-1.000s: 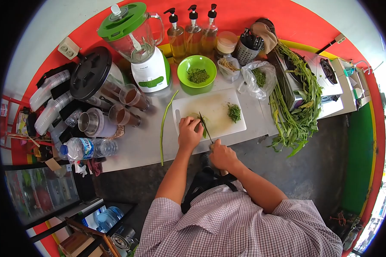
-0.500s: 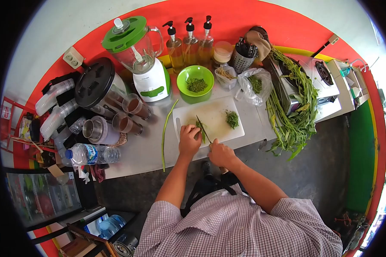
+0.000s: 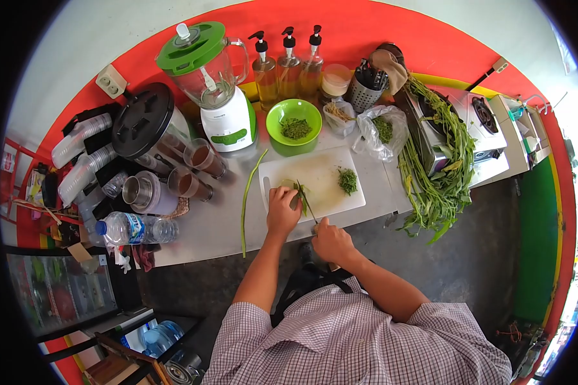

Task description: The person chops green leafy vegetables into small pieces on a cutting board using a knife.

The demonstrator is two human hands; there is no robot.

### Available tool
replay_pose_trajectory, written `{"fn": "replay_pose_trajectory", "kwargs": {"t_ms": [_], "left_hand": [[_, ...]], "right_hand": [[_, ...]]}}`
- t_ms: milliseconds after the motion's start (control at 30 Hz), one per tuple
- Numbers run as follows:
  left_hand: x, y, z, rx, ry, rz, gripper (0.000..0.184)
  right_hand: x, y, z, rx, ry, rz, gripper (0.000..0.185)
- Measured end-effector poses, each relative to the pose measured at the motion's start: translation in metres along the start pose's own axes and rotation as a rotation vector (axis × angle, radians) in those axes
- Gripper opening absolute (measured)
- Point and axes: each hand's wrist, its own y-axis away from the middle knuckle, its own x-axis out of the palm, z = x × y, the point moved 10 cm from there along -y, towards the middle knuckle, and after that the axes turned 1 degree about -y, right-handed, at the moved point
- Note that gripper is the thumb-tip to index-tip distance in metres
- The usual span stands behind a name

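Observation:
On the white cutting board (image 3: 331, 160), my left hand (image 3: 283, 208) presses bent fingers on some green leaves (image 3: 302, 192) near the board's left part. My right hand (image 3: 332, 241) grips the handle of a knife (image 3: 306, 203), its dark blade pointing up and left across the leaves, close to my left fingertips. A small heap of chopped greens (image 3: 347, 181) lies on the right side of the board. Behind it, a green bowl (image 3: 293, 145) holds more chopped greens. One long green stalk (image 3: 248, 199) lies on the counter left of the board.
A blender (image 3: 228, 122), pump bottles (image 3: 288, 76) and a utensil holder (image 3: 365, 93) line the wall. Left are brown drinks (image 3: 196, 186) and a water bottle (image 3: 135, 229). Long leafy stems (image 3: 430, 173) hang over the stove (image 3: 485, 131) at right, beside plastic bags (image 3: 382, 142).
The camera view has shifted slightly. The knife and my right hand have moved a little, while my left hand stays on the leaves.

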Motion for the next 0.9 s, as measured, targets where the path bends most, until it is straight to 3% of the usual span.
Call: {"fn": "replay_pose_trajectory", "kwargs": {"t_ms": [900], "left_hand": [[-0.002,0.000,-0.001,-0.018,-0.012,-0.045,0.021]], "right_hand": [[0.029,0.011,-0.005,-0.016,-0.038,-0.050,0.030]]}}
